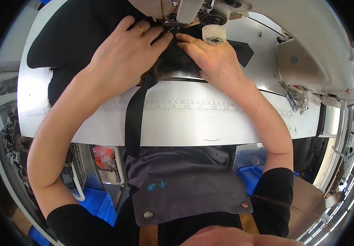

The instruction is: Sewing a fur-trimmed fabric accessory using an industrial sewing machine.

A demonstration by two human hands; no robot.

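Black fabric lies on the white sewing table under the head of a sewing machine. My left hand, a ring on one finger, rests on the fabric with its fingers spread, left of the needle area. On the other side, my right hand lies on the black material with fingers stretched toward the needle, just below a cream ridged knob. The needle tip itself is hard to make out. From beneath my left hand a black strap runs over the table's front edge.
Ruler markings cross the table, where a loose thread lies near the front. Tweezers lie by the machine's base at right. Blue bins stand below, beside a small tray of orange items. A dark grey apron covers my lap.
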